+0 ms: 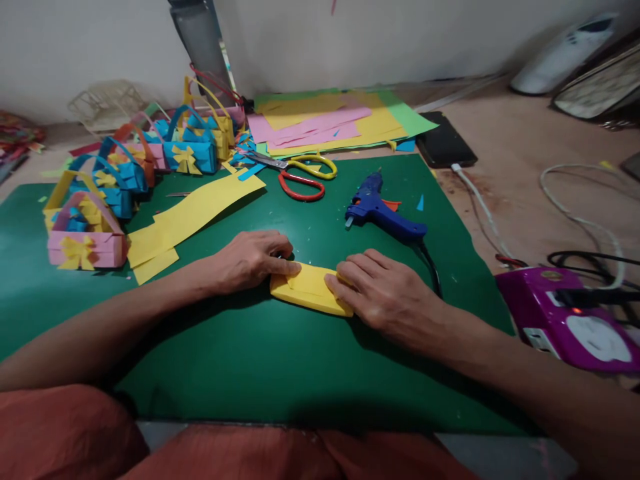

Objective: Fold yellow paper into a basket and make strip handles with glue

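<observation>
Both bare hands, left hand (pixel 255 261) and right hand (pixel 383 288), hold a folded yellow paper piece (pixel 311 291) lying flat near the middle of a green mat (pixel 240 360). The left hand's fingers are curled, its thumb laid over the piece's left end. The right hand is bent partly closed, thumb and fingers on the right end.

Just beyond the left forearm lies a long yellow paper strip (pixel 200 217). Further left stands a cluster of small paper baskets (pixel 133 177) in pink, blue, yellow and orange, with handles; several have bows. Beyond the hands are scissors (pixel 286 164) with one yellow and one red handle and, to their right, a blue glue gun (pixel 385 217). Coloured paper sheets (pixel 345 123) are piled at the back, beside a dark phone (pixel 447 141) plugged into a white cable (pixel 483 200). At right sits a purple power box (pixel 530 293).
</observation>
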The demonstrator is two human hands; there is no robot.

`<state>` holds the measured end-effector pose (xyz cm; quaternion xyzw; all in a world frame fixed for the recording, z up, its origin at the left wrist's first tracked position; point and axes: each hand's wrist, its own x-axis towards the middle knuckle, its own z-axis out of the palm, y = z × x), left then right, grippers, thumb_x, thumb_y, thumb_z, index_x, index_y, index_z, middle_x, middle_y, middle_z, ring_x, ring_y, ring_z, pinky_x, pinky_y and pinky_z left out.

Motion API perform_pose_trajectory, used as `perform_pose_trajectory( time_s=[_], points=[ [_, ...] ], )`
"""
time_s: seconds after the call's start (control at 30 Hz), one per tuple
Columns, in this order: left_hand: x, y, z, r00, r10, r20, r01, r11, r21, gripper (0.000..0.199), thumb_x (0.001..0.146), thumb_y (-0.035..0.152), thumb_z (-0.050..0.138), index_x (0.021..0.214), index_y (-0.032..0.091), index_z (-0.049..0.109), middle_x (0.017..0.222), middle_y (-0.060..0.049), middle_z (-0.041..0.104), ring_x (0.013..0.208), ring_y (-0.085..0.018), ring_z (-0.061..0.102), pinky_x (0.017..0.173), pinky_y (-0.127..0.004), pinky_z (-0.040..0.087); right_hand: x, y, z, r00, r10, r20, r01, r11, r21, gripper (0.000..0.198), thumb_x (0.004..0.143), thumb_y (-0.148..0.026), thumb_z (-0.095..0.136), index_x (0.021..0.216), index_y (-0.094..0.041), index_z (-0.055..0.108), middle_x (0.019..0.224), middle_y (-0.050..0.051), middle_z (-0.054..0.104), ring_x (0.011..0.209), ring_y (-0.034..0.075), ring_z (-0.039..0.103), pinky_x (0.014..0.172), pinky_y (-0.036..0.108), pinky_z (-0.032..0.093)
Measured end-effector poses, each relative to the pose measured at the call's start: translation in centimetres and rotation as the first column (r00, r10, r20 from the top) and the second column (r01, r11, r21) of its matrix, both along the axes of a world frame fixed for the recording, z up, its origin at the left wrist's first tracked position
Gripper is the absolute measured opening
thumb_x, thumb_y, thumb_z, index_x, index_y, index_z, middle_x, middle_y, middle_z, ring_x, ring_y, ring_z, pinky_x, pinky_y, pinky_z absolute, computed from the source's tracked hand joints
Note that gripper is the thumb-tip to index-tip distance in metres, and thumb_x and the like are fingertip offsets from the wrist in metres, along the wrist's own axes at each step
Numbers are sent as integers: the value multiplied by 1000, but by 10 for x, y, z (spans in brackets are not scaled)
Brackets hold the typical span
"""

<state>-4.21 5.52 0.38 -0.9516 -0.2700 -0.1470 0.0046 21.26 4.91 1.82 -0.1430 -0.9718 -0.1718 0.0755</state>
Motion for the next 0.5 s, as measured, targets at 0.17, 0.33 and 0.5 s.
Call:
perform_pose_trajectory(
  time_s=[0.17,0.33,0.5],
  points=[
    [-2,2,-2,999,-19,46,20,1000,-18,28,90,14,41,97,23,67,85,-6,61,71,-13,52,59,-23,40,0,-1,4,999,8,38,-6,999,-41,21,82,-10,45,92,-11,63,78,7,60,71,21,48,65,33,33],
    [-1,0,5,1000,-25,-9,25,998,-63,30,91,14,38,100,20,66,88,-8,61,75,-15,54,62,-24,42,6,-3,9,991,-57,121,75,986,-146,25,81,-12,48,103,-15,60,84,7,58,76,22,48,69,34,33],
    [1,-2,15,994,-35,-108,23,994,-110,33,90,8,35,97,19,66,93,-9,61,77,-15,52,66,-26,41,10,-5,10,986,-93,135,122,965,-230,29,79,-10,48,106,-17,58,91,9,56,82,23,47,72,36,33]
  ],
)
